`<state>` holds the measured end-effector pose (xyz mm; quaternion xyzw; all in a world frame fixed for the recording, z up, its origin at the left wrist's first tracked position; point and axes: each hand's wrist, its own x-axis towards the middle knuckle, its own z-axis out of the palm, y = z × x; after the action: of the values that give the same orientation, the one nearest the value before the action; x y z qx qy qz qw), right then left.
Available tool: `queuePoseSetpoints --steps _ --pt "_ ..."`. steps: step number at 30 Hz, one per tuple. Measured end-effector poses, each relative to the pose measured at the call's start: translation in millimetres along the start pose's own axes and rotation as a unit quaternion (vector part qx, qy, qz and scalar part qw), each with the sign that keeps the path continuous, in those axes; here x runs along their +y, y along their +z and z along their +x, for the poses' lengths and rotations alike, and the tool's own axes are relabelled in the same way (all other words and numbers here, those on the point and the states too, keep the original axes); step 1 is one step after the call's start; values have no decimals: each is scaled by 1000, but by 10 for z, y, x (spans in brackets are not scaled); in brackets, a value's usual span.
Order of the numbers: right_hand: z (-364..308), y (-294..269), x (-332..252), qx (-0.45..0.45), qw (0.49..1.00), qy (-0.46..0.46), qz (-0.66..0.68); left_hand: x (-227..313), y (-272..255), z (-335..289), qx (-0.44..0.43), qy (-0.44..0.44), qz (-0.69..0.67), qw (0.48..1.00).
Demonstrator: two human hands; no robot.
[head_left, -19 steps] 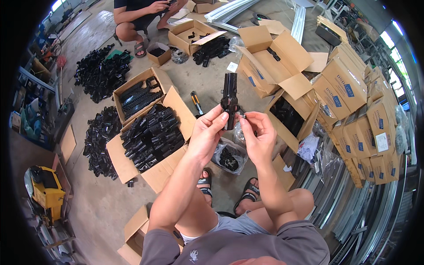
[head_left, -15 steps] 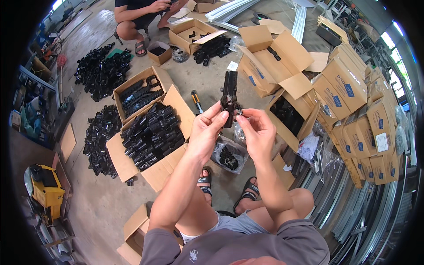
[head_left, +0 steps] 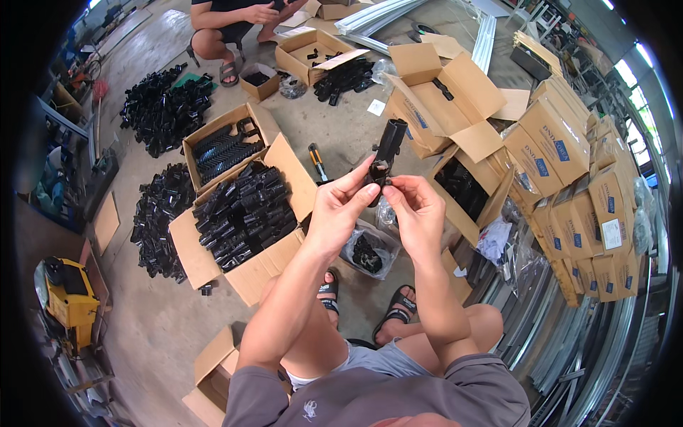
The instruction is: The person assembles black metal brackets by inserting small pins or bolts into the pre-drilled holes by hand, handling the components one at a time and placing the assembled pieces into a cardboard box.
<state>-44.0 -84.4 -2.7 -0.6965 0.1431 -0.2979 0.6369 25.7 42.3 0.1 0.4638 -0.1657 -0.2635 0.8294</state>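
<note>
head view: co-worker (head_left: pixel 238 16) beyond boxes, head cut off by upper edge. open carton (head_left: pixel 196 249) packed with black parts (head_left: pixel 245 213); heap (head_left: pixel 160 224) loose beside it; which are finished, can't tell from here. left hand (head_left: pixel 340 213) grips black tubular part (head_left: pixel 390 141) mid-air, tilted, seemingly mid-work; right hand (head_left: pixel 418 213) pinches its lower end, fingertips (head_left: pixel 389 191) hiding detail.

Concrete floor (head_left: pixel 336 129) gives your hands (head_left: pixel 340 212) passage ahead, while a heaped carton (head_left: pixel 293 174) blocks the left and an open carton (head_left: pixel 478 140) the right.
</note>
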Motion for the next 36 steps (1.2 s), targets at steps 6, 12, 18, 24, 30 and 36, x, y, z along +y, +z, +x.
queuePoseSetpoints --steps 6,12,18,24,30,36 --pt "25 -5 -171 -35 969 -121 -214 -36 -4 2 1 -7 20 1000" --pt "13 -62 -81 -51 943 -153 -290 -37 17 -4 -5 -2 18 1000" --pt "-27 -36 -20 -45 958 -176 -224 -23 42 18 -4 -2 16 1000" --pt "-55 -127 1 -70 953 -139 -260 -20 49 6 -1 -14 27 1000" --pt "-39 -32 -13 -29 968 -161 -193 -59 -1 25 1 -16 44 999" --pt "-70 -46 34 -32 955 -160 -249 -117 1 22 -9 -20 35 999"
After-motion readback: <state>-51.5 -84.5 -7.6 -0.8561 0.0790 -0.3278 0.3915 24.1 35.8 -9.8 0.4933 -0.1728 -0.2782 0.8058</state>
